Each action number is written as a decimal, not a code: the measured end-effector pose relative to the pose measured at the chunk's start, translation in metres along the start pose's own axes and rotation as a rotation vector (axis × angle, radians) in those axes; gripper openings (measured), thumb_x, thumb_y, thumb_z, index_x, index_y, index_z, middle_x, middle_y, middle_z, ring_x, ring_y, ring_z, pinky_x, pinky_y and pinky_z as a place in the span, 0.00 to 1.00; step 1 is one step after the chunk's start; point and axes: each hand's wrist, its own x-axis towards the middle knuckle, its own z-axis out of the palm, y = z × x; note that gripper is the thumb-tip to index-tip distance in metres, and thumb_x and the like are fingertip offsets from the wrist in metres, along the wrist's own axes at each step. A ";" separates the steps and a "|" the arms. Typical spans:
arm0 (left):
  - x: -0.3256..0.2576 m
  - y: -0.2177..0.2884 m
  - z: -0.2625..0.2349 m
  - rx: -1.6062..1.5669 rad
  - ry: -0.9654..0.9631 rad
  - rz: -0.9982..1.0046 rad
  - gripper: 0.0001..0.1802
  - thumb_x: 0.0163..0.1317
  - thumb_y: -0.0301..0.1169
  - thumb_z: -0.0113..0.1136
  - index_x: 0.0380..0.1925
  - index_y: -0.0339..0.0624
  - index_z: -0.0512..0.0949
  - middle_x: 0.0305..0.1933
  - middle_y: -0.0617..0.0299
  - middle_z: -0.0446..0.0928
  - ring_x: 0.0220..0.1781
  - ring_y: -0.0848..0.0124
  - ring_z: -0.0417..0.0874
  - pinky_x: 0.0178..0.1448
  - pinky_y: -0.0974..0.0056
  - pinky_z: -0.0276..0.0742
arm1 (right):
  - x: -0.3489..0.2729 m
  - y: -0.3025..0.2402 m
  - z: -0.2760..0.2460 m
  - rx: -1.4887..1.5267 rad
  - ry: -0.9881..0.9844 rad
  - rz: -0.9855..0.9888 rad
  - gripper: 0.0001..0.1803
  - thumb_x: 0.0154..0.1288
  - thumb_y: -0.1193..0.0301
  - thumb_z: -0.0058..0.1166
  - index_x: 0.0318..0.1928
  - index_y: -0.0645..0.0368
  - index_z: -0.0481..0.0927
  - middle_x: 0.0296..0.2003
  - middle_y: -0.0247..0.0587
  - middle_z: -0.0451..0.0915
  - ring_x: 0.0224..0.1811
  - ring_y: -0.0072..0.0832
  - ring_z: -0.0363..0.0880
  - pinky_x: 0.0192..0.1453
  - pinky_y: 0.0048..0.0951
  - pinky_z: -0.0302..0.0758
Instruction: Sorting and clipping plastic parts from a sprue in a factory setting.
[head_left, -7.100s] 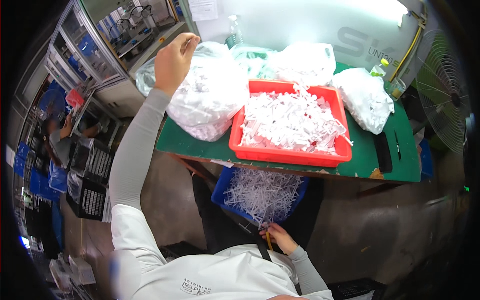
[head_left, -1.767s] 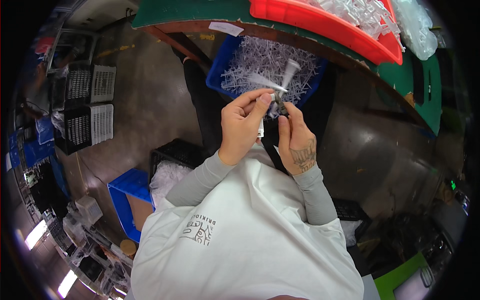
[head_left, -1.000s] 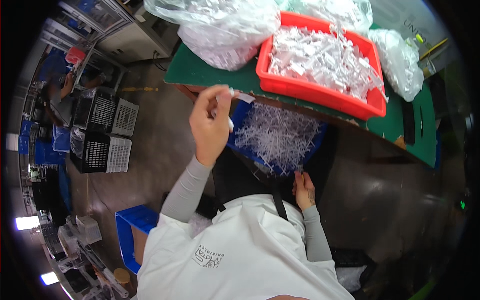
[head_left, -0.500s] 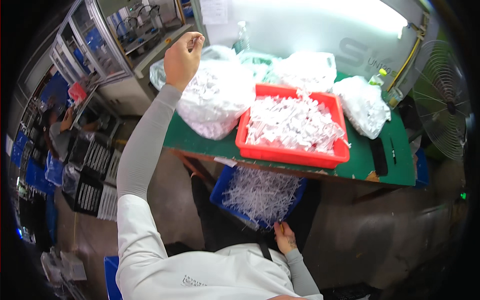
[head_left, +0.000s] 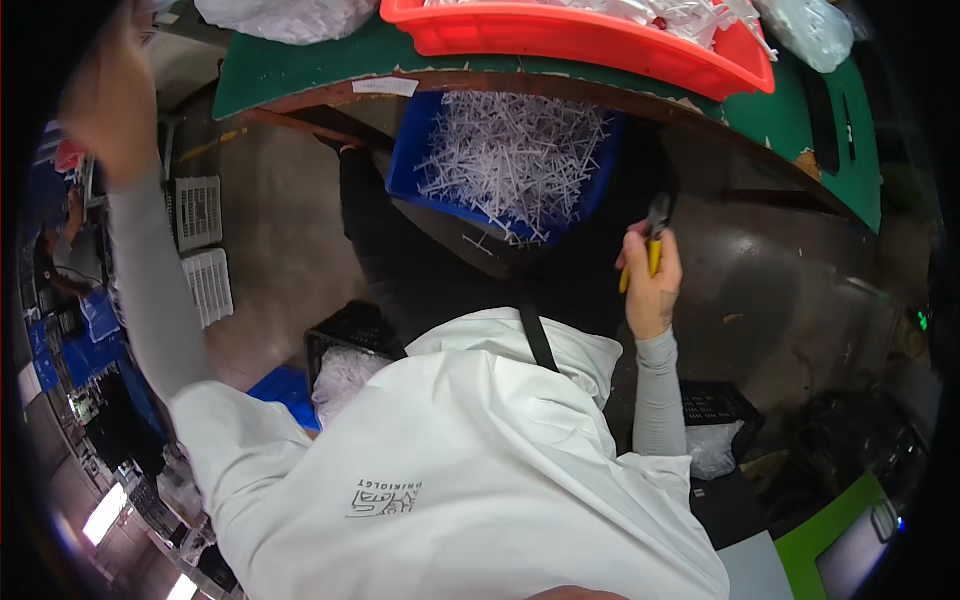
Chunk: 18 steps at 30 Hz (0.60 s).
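Head view, looking down over a white smock: the right hand is closed around a small pair of cutting pliers with yellow handles and dark metal jaws, held upright beside the person's lap, tool tip pointing up toward the underside of the green-topped work table. The fingers wrap the handles firmly – a full grip, not a pinch.

The left hand is raised far out to the left at the picture's rim and badly blurred; I cannot tell whether its fingers are open or closed, or whether it holds anything.

Between the two hands, just under the table edge, sits a blue plastic bin heaped with thin white plastic sprue pieces. Above it on the table rests a red plastic tray of similar white parts, with clear bags at either side.

The pliers look light and rigid – best held low on the coated handles, as here. The white pieces seem light, stiff and probably brittle, so they should be taken by the stem
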 end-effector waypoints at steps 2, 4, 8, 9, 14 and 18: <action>-0.066 0.026 -0.034 0.061 0.032 -0.229 0.15 0.73 0.35 0.51 0.49 0.37 0.81 0.39 0.56 0.85 0.37 0.71 0.85 0.44 0.68 0.79 | 0.017 -0.027 -0.004 -0.012 0.009 -0.112 0.07 0.70 0.70 0.57 0.43 0.60 0.75 0.29 0.29 0.73 0.30 0.15 0.71 0.36 0.19 0.69; -0.159 0.029 -0.032 -0.089 0.157 -0.692 0.15 0.74 0.35 0.52 0.50 0.35 0.78 0.34 0.60 0.84 0.35 0.75 0.81 0.38 0.70 0.77 | 0.034 -0.047 -0.007 -0.068 0.075 -0.280 0.08 0.69 0.73 0.59 0.44 0.59 0.75 0.32 0.30 0.73 0.32 0.16 0.70 0.38 0.18 0.69; -0.406 -0.021 -0.070 -0.118 0.044 -1.365 0.13 0.74 0.38 0.52 0.38 0.40 0.78 0.28 0.65 0.78 0.26 0.78 0.74 0.28 0.72 0.68 | 0.066 -0.095 0.028 0.008 0.113 -0.612 0.16 0.61 0.82 0.63 0.47 0.61 0.73 0.36 0.34 0.74 0.36 0.19 0.71 0.43 0.25 0.71; -0.474 -0.020 -0.075 -0.113 -0.118 -1.384 0.14 0.75 0.39 0.51 0.37 0.41 0.78 0.30 0.64 0.80 0.26 0.78 0.75 0.29 0.71 0.69 | 0.074 -0.102 0.040 0.002 0.077 -0.620 0.16 0.61 0.82 0.63 0.47 0.61 0.73 0.36 0.34 0.74 0.36 0.19 0.71 0.43 0.25 0.71; -0.663 0.061 -0.014 0.011 -1.349 -1.046 0.14 0.68 0.39 0.53 0.46 0.45 0.81 0.49 0.53 0.82 0.54 0.55 0.82 0.55 0.51 0.77 | 0.083 -0.098 0.118 -0.344 -0.404 -1.149 0.16 0.49 0.84 0.67 0.37 0.58 0.76 0.28 0.41 0.76 0.30 0.37 0.74 0.35 0.34 0.72; -0.735 0.120 0.092 -0.167 -1.489 -1.108 0.16 0.68 0.42 0.52 0.48 0.50 0.82 0.54 0.56 0.80 0.60 0.57 0.78 0.61 0.50 0.73 | 0.060 0.032 0.160 -0.829 -0.765 -0.611 0.20 0.57 0.66 0.70 0.44 0.62 0.76 0.39 0.51 0.78 0.41 0.49 0.77 0.47 0.42 0.73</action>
